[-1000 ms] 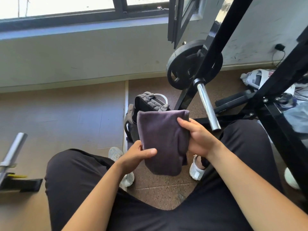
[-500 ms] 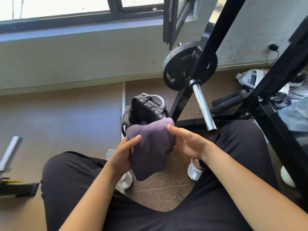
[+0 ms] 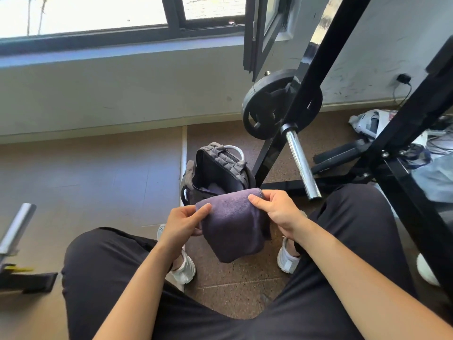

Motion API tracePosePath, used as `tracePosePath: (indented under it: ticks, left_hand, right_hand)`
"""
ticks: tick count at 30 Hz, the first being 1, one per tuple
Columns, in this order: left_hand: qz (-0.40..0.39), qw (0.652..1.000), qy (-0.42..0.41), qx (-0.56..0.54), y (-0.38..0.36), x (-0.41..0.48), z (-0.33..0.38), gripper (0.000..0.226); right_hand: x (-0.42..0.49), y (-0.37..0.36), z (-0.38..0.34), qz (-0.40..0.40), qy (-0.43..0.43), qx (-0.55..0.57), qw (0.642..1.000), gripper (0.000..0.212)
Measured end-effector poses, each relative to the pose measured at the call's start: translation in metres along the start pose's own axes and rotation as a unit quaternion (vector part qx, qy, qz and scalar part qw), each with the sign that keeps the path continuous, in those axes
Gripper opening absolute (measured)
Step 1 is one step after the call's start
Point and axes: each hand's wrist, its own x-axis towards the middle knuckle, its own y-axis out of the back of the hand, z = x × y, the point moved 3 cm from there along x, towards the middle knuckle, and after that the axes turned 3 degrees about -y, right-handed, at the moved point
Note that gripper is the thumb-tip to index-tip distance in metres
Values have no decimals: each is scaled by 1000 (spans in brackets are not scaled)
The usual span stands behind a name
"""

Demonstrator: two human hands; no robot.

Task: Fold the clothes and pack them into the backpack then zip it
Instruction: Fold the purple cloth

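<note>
The person sits with knees apart in black trousers (image 3: 110, 266) above a brown speckled floor (image 3: 232, 290), which becomes smooth and beige on the left side. The left hand (image 3: 182, 220) and the right hand (image 3: 277, 209) hold a folded purple cloth (image 3: 232, 229) by its upper edge, and the fingers of each hand pinch it against the thumb, one hand at each corner. The cloth hangs between the knees, just in front of the grey backpack (image 3: 220, 165), which stands on the floor with its top open. Something dark lies inside, perhaps another cloth, but it is too dim to say. Beside the backpack a black rack (image 3: 326, 62) carries a weight plate (image 3: 267, 106) on a chrome bar (image 3: 302, 165). A pale wall (image 3: 110, 94) runs under a window (image 3: 98, 13).
</note>
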Motion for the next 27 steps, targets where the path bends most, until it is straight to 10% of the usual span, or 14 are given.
tracePosePath:
  ticks: [8, 18, 27]
  left_hand:
    - [40, 994, -94, 26, 11, 1, 4, 36]
    - [4, 979, -125, -160, 7, -6, 18, 24]
    - [-77, 979, -49, -181, 0, -1, 9, 59]
  right_hand:
    - [-3, 9, -8, 122, 95, -192, 969, 37]
    - [-12, -2, -19, -100, 44, 171, 979, 69]
    - [-11, -4, -18, -113, -3, 151, 982, 35]
